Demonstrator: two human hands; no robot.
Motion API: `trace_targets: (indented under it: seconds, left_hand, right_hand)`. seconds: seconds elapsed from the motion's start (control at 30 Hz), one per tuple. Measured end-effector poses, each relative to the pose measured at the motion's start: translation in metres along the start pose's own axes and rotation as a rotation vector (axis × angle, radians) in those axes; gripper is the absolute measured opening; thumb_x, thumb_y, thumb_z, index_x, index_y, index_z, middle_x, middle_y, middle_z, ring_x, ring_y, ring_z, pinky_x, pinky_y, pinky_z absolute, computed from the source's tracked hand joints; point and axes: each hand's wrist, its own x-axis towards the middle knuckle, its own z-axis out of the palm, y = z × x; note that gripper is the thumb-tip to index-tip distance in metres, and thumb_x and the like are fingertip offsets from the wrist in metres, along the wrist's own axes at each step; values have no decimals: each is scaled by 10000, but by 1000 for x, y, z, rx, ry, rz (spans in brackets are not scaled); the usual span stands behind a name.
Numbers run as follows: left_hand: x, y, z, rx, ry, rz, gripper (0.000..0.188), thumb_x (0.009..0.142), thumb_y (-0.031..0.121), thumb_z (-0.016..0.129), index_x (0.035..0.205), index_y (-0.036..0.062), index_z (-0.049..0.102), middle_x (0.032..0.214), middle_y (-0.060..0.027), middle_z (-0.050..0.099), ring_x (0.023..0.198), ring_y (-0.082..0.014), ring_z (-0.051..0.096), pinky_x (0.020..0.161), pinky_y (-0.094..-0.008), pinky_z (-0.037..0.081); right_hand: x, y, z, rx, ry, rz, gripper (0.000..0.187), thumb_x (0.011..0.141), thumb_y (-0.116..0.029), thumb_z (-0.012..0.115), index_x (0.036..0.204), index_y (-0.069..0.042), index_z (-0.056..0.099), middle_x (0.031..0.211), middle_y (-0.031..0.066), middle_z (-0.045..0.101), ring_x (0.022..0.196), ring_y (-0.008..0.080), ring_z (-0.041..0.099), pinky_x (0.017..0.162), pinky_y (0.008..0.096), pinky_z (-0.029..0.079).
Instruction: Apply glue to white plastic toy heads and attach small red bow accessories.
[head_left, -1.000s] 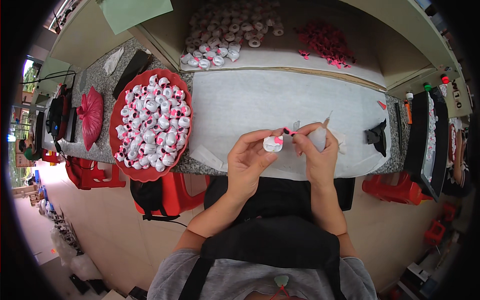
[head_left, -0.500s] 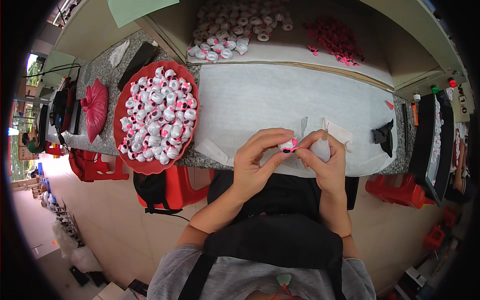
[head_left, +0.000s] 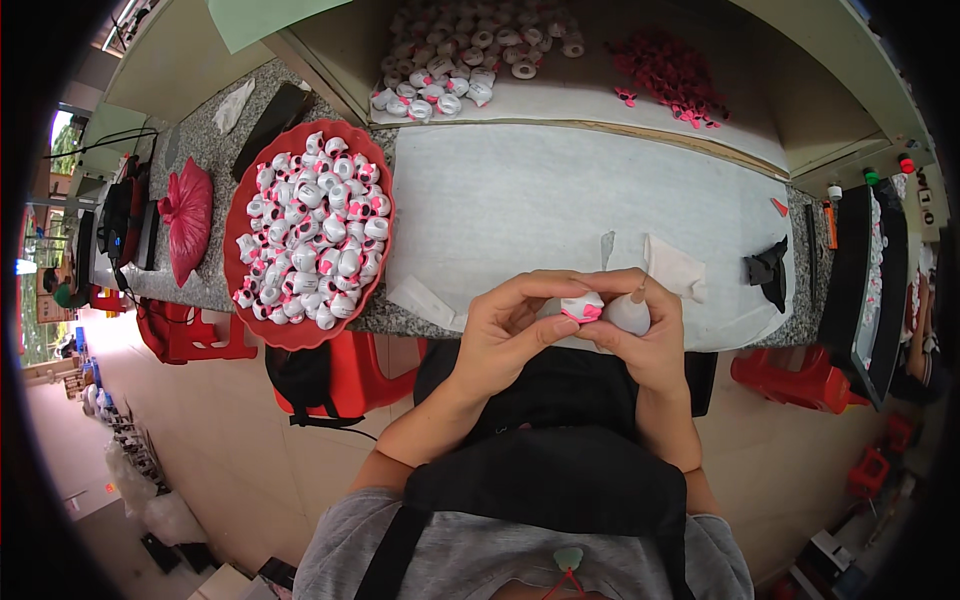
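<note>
Above the front edge of the paper-covered bench, my left hand (head_left: 500,335) pinches a small white toy head with a pink part (head_left: 581,308) between thumb and fingertips. My right hand (head_left: 658,340) is wrapped round a small whitish squeeze bottle (head_left: 629,315) whose thin needle tip points away from me. The thumb and forefinger of that hand also reach the toy head, so both hands touch it. To the left, a red scalloped basin (head_left: 290,336) holds many similar white-and-pink heads (head_left: 318,230).
White paper (head_left: 520,190) covers the bench. On the shelf behind lie white heads (head_left: 470,55) and a heap of pink pieces (head_left: 680,80). A folded white cloth (head_left: 675,268) and black scrap (head_left: 768,270) lie right. A pink bag (head_left: 187,220) sits far left; red stools (head_left: 375,375) stand below.
The toy head has been turned, so its white top and pink edge now face up. Both hands have come slightly nearer to me, with the right-hand fingers now bridging over to the left.
</note>
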Motion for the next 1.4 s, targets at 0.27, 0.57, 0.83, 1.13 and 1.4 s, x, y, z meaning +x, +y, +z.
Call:
trace_targets:
  seconds: [0.27, 0.57, 0.83, 1.13, 1.4]
  left_hand:
    - [2, -5, -2, 21, -48, 90, 203, 711, -54, 527, 910, -15, 538, 989, -156, 516, 966, -227, 482, 802, -309, 410]
    - [5, 2, -1, -24, -59, -25, 236, 724, -45, 520, 959, -24, 520, 997, -146, 515, 961, -205, 481, 821, -300, 392]
    - [1, -3, -1, 68, -3, 66, 246, 729, -48, 507, 974, -23, 513, 990, -125, 516, 936, -175, 486, 823, -278, 369]
    - [-4, -4, 6, 18, 26, 49, 238, 740, -40, 498, 977, -19, 511, 993, -128, 513, 917, -179, 485, 783, -282, 397]
    - [3, -3, 4, -3, 45, 74, 221, 749, -41, 484, 968, -20, 510, 993, -138, 507, 864, -170, 497, 686, -264, 450]
  right_hand:
    - [-4, 3, -3, 131, -15, 28, 240, 627, -22, 667, 838, 13, 558, 711, 50, 571, 593, 64, 493, 528, 177, 394]
    - [-4, 4, -2, 173, 36, 73, 240, 644, -22, 656, 857, 20, 555, 666, 37, 554, 541, 49, 471, 465, 165, 364]
    - [-4, 4, 1, 86, 24, 80, 248, 645, 54, 563, 889, 47, 519, 751, 122, 558, 520, 105, 499, 411, 193, 385]
    - [-11, 7, 4, 174, 64, 85, 244, 665, 9, 562, 904, 36, 525, 707, 75, 554, 518, 77, 481, 431, 175, 365]
    - [-2, 8, 7, 233, 57, 67, 231, 679, 20, 556, 908, 37, 534, 727, 65, 551, 529, 57, 468, 452, 166, 368]
